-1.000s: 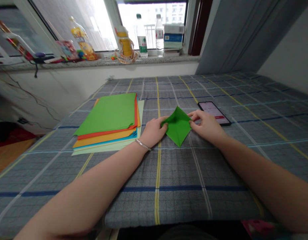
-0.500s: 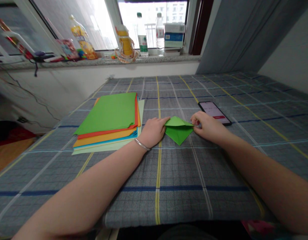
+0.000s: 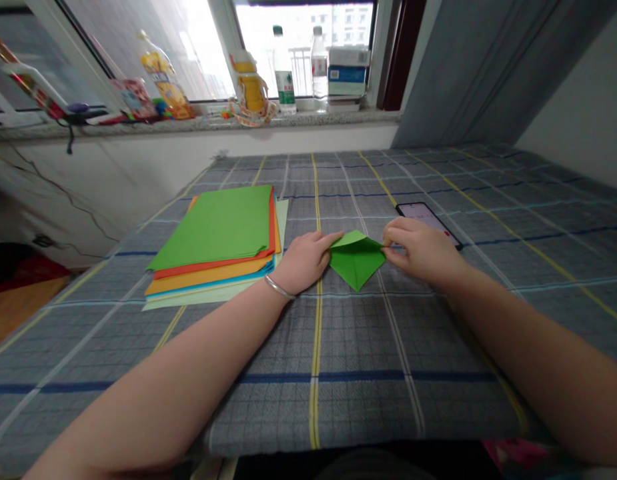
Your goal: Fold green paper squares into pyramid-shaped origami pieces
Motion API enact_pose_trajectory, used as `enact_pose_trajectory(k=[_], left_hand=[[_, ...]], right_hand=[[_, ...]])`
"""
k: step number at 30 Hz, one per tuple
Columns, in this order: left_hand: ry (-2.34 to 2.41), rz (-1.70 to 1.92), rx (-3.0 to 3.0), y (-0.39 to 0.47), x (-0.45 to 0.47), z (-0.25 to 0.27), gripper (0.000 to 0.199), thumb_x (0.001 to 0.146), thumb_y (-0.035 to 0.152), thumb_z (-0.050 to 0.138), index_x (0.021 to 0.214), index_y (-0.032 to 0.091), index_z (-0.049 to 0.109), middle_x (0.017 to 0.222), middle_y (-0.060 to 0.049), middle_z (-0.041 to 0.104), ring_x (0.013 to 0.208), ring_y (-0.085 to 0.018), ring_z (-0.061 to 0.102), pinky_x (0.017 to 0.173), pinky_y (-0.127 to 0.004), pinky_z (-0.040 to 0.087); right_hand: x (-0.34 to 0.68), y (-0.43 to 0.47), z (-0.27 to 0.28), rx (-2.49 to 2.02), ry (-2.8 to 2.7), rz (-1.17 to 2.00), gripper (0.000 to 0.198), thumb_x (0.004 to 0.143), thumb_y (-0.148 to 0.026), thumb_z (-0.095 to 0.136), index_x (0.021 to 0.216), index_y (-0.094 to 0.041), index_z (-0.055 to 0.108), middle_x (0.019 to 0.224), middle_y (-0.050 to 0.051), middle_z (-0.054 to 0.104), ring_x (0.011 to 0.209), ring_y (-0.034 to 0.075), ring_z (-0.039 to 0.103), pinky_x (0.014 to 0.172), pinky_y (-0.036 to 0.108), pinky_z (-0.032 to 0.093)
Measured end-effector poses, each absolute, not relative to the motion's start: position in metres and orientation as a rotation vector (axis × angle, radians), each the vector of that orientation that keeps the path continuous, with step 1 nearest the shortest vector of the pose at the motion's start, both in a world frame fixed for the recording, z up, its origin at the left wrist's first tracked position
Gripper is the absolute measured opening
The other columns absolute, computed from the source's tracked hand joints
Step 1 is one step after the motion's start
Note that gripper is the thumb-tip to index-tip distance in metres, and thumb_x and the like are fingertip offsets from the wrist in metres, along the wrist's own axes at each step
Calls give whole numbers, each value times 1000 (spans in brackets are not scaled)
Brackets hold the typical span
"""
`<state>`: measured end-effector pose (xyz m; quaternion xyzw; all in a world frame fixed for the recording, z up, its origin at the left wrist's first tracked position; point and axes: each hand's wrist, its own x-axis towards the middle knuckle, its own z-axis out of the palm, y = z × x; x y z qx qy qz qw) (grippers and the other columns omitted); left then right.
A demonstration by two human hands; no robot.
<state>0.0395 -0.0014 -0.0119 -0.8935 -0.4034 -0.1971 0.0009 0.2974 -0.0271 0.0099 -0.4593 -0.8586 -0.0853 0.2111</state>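
A green folded paper (image 3: 357,263) lies diamond-shaped on the plaid cloth, its lower point towards me. The upper flap stands partly lifted, opening a gap along the middle. At the left corner my left hand (image 3: 308,260), with a silver bangle on its wrist, grips the paper, index finger stretched along the top edge and the other fingers curled. My right hand (image 3: 418,250) pinches the right corner between thumb and fingertips. Behind that hand lies a phone (image 3: 418,212) with a lit screen, partly covered by the hand.
A stack of coloured paper (image 3: 218,227), green on top, lies to the left of my left hand. Plaid cloth (image 3: 358,373) covers the surface. On the windowsill behind stand bottles (image 3: 285,83), a yellow cup (image 3: 252,90) and boxes (image 3: 347,77). A grey curtain (image 3: 468,73) hangs right.
The right side of the upper flap has risen, showing more of the inner fold. My right hand has tilted slightly upward and covers more of the phone. My left hand stays at its corner.
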Motion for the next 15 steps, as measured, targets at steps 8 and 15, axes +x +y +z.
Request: enact_pose_trajectory(k=[8, 15], left_hand=[[-960, -367, -2746, 2, 27, -10, 39, 97, 18, 43, 134, 22, 55, 124, -7, 62, 102, -20, 60, 91, -37, 50], [-924, -182, -2680, 0, 25, -6, 37, 100, 22, 40, 134, 19, 54, 127, -7, 63, 106, -22, 60, 91, -39, 50]], right_hand=[[302, -26, 9, -1134, -2671, -265, 12, 86, -19, 55, 88, -20, 67, 115, 5, 68, 101, 22, 63, 71, 31, 48], [303, -23, 7, -1119, -2715, -198, 14, 88, -21, 54, 87, -21, 68, 116, 4, 70, 104, 22, 64, 81, 33, 50]])
